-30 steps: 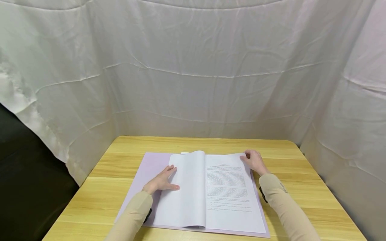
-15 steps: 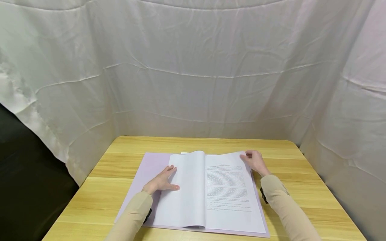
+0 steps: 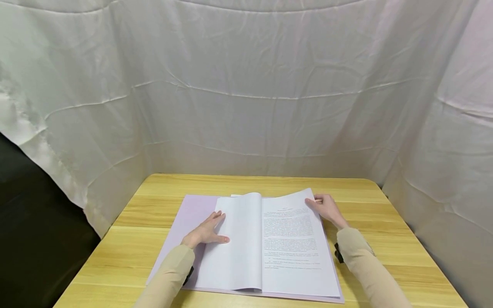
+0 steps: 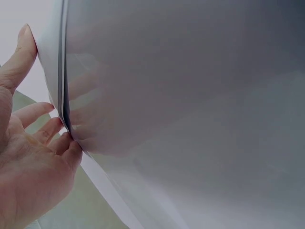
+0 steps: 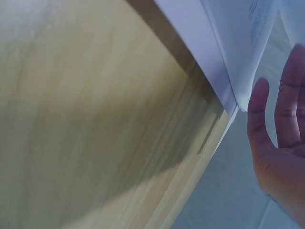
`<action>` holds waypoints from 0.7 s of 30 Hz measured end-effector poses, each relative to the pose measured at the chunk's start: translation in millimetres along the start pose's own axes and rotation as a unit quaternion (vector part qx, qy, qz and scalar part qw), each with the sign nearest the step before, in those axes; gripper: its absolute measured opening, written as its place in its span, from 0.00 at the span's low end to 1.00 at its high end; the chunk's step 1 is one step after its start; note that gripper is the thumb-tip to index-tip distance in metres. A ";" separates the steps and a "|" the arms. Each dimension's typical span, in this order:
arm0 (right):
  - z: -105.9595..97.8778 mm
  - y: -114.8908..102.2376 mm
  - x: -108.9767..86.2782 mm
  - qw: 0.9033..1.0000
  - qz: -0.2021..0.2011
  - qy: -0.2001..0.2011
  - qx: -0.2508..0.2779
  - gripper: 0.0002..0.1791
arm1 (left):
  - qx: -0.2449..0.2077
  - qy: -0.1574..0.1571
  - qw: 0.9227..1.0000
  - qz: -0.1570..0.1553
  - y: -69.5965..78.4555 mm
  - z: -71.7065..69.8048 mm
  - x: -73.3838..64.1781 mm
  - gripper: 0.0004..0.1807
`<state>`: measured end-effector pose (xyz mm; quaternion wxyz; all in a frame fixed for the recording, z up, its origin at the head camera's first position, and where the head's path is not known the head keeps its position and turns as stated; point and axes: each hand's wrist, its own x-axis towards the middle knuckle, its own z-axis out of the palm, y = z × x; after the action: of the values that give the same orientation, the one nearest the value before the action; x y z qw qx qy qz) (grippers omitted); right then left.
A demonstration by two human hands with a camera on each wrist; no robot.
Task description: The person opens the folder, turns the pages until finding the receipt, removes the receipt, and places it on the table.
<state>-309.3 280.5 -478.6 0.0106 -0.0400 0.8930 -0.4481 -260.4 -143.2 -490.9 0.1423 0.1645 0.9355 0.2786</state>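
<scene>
An open folder of printed sheets with a lilac cover lies in the head view. My left hand, fingers spread, rests on the blank turned pages at their outer edge. The left wrist view has that hand against the edge of the pages. At the upper right, my right hand pinches the outer edge of the printed page, whose top corner is raised. From the right wrist, the hand is partly cut off, beside the lifting sheet; the pinch itself is hidden.
A wooden table carries the folder. Pale grey cloth hangs behind and along both sides. A dark area shows past the cloth on the left.
My right hand has raised the top right corner of the printed page higher, and its forearm has shifted slightly right. The left hand stays in place.
</scene>
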 end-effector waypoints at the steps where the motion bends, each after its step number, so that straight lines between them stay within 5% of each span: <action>1: -0.3 0.3 -0.9 1.000 0.001 -0.009 0.008 0.25 | -0.001 0.000 1.000 0.000 -0.4 0.1 0.3 0.52; 21: -6.0 -1.1 -25.7 0.978 0.020 -0.125 0.164 0.37 | -0.006 0.002 1.000 0.018 -5.0 1.3 0.2 0.53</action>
<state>-283.9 286.8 -474.6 0.1376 -0.0757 0.7994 -0.5799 -261.2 -146.5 -494.9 0.1367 0.1798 0.9309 0.2871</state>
